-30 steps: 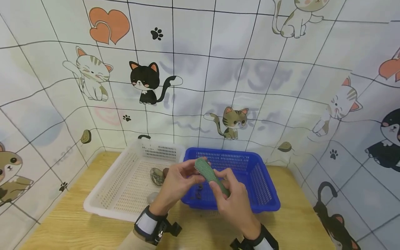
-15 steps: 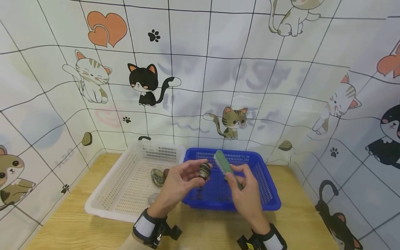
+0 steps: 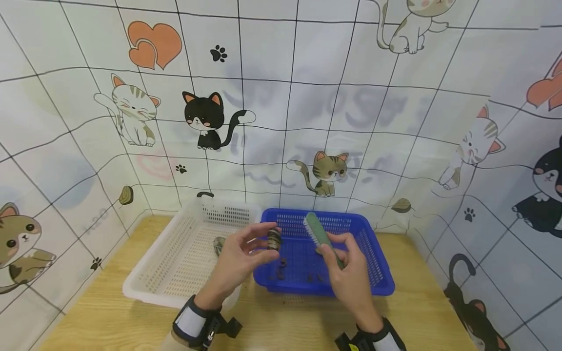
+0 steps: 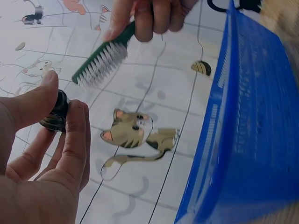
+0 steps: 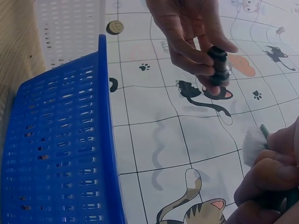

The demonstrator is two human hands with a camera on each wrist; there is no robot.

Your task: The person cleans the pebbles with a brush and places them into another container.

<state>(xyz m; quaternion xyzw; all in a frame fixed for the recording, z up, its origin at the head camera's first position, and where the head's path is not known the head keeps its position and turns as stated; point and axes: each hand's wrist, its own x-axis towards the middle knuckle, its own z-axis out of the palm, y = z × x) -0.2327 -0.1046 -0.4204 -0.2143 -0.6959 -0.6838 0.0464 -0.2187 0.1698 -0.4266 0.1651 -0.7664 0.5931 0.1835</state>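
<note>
In the head view my left hand (image 3: 241, 256) pinches a small dark shell (image 3: 274, 239) with paler bands between thumb and fingers, above the left side of the blue basket. It looks shiny and rounded in the left wrist view, where the fingertips cover part of it. My right hand (image 3: 349, 273) grips a green brush (image 3: 315, 229) by its handle, over the blue basket. Its white bristles (image 4: 102, 64) face toward the left hand, and a gap separates them from the shell.
A blue plastic basket (image 3: 380, 258) stands on the wooden table (image 3: 421, 302), with several small dark pieces (image 3: 283, 263) inside. Left of it is a white basket (image 3: 149, 273) with a mottled oval object (image 3: 218, 245), partly behind my left hand. Cat-printed sheeting (image 3: 272, 97) rises behind.
The brush has come away from the left hand toward the right, uncovering the shell. In the last half second my left hand has shifted left with the shell.
</note>
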